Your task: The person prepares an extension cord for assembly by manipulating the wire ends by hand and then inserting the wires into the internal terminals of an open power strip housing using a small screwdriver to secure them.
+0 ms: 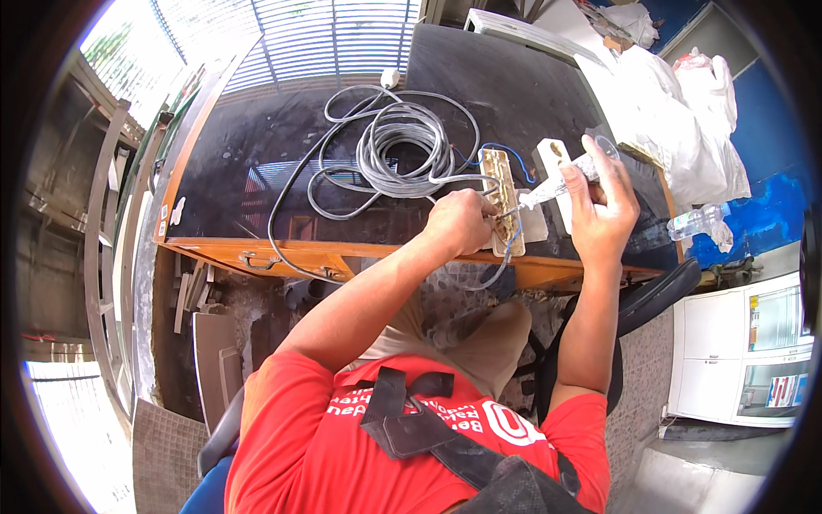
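Observation:
An opened, long beige socket strip housing [497,171] lies near the desk's front edge, with brassy strips and wires inside. Over its near half is my left hand [462,221], fingers closed in a pinch; what they grip is hidden. My right hand [599,201] is raised beside the strip, closed around a clear, tube-shaped tool [584,168]. Its whitish tip points left toward the housing and my left fingers. Behind the tool stands a white socket cover [555,158] with a round hole. Blue wire [512,150] curves out from the housing's far end.
A coil of grey cable [402,146] spreads over the dark desk top [257,163], with a white plug [390,79] at the back. One cable loop hangs over the front edge. White plastic bags [676,111] and a clear bottle [695,223] are on the right.

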{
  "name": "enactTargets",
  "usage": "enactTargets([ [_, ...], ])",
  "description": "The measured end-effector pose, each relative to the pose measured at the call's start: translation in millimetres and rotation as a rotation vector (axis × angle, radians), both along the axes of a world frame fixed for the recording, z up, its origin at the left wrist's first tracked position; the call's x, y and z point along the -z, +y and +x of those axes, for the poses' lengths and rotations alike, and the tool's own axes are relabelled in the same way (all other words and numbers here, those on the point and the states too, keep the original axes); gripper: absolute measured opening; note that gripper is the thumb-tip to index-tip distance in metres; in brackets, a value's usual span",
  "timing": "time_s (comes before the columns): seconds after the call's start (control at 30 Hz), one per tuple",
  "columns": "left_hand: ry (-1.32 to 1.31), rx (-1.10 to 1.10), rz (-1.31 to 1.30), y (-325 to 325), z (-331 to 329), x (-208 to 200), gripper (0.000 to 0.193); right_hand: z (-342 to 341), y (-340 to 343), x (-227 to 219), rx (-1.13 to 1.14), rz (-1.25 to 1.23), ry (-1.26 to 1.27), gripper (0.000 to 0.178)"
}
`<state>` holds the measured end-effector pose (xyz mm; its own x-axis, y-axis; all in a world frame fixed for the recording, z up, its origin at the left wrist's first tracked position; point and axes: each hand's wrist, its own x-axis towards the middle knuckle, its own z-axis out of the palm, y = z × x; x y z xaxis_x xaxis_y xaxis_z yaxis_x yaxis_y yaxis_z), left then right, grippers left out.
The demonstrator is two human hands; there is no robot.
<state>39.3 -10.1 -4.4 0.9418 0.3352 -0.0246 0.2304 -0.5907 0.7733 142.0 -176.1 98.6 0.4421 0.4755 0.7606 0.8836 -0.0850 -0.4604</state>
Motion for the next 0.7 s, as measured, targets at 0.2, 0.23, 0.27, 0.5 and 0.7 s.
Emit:
enactTargets([
  [0.2, -0.008, 0.009, 0.014, 1, -2, -7, 0.026, 1, 2, -2, -0.073, 0.037, -0.001, 0.042],
  [0.23, 0.002, 0.007, 0.005, 1, -2, -6, 0.026, -1, 2, -4, -0.073, 0.017, 0.024, 0.043],
  [0.27, 0.013, 0.006, -0.005, 1, -2, -5, 0.026, -4, 2, -6, -0.064, -0.019, 0.031, 0.044],
  [0.5, -0.013, 0.019, 0.018, -1, 3, -1, 0.026, -3, 5, 1, -0.151, 0.044, 0.115, 0.039],
  [0.7, -0.015, 0.011, 0.015, 0, 1, -1, 0.025, -5, 3, -5, -0.053, -0.051, 0.033, 0.037],
])
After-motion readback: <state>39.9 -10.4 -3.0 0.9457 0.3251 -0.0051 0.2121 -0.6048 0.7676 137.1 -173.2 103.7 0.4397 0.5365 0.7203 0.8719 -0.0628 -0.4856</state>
